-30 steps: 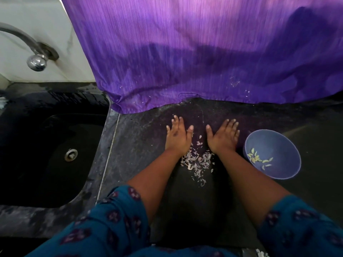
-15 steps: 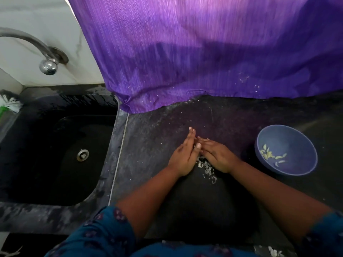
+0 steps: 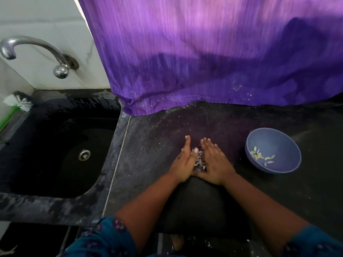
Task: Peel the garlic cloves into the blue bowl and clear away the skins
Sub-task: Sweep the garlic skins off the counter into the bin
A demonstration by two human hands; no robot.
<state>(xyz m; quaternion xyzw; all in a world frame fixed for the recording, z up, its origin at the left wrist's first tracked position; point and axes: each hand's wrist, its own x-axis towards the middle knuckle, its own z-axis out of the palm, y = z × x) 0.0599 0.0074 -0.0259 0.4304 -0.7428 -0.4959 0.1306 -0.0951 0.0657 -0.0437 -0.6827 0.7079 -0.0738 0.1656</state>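
— Black stone counter point(image 3: 152, 164), dusty and speckled; both hands are down on it, close together, and a small heap of pale garlic skins point(image 3: 200, 161) lies in the gap between them.

— How do the hands stand?

— Left hand point(image 3: 183, 162) is up on its little-finger edge, fingers straight and held together, thumb against the heap; right hand point(image 3: 215, 164) lies nearly flat, fingers straight and together too, its inner edge touching the skins; neither one curls round anything; the heels of the two palms almost meet at the near side of the heap.

— And the bowl?

— Blue bowl point(image 3: 289, 164) stands upright on the counter to the right of the right hand, near it but apart; peeled garlic cloves point(image 3: 259, 156), yellowish, lie scattered in its bottom, towards the left side; I cannot count them reliably.

— Anything else in the room?

— Purple cloth point(image 3: 204, 62) hangs behind the hands, its hem resting on the back of the counter, a few white flecks stuck to it; black sink point(image 3: 55, 145) to the left with a metal drain point(image 3: 84, 155); chrome tap point(image 3: 37, 51) on the white wall above it; a green-handled brush point(image 3: 16, 106) with white bristles leans at the sink's far left corner; blue patterned sleeves point(image 3: 104, 238) show at the bottom edge.
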